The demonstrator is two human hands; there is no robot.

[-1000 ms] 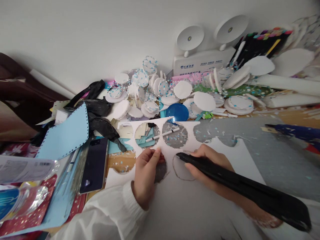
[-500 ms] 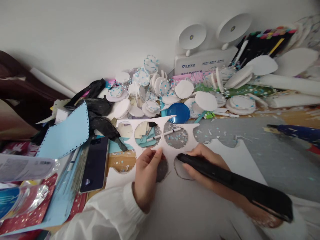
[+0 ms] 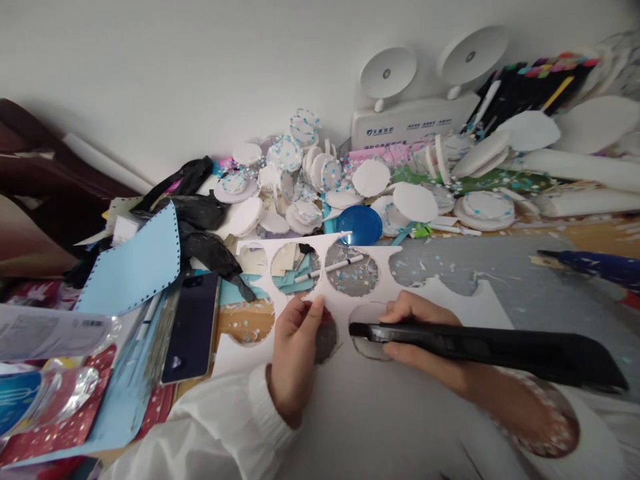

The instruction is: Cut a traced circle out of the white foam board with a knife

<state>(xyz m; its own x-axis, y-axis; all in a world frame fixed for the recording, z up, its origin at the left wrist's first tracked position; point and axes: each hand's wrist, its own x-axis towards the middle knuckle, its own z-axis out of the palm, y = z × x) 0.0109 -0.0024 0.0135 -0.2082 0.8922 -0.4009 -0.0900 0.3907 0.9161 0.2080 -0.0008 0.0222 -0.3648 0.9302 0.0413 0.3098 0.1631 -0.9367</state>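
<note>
A white foam sheet [image 3: 340,413] with several round holes cut in it lies in front of me. My left hand [image 3: 297,353] pinches the sheet at the edge of a hole, thumb on top. My right hand [image 3: 417,333] is closed around a long black handheld tool [image 3: 480,347]. The narrow tip of this tool rests at the left edge of a circle outline [image 3: 367,312] on the sheet, just right of my left hand. A blade at the tip is too small to make out.
Behind the sheet pile several white foam discs [image 3: 371,177] and a blue round lid [image 3: 359,225]. A phone [image 3: 191,327] and light blue card [image 3: 133,263] lie at left. A grey cutting mat [image 3: 545,300] and a blue glue gun [image 3: 595,263] are at right.
The black tool has swung, its rear end moving up and right and its tip slightly down and left along the circle. My left hand stays at the same hole.
</note>
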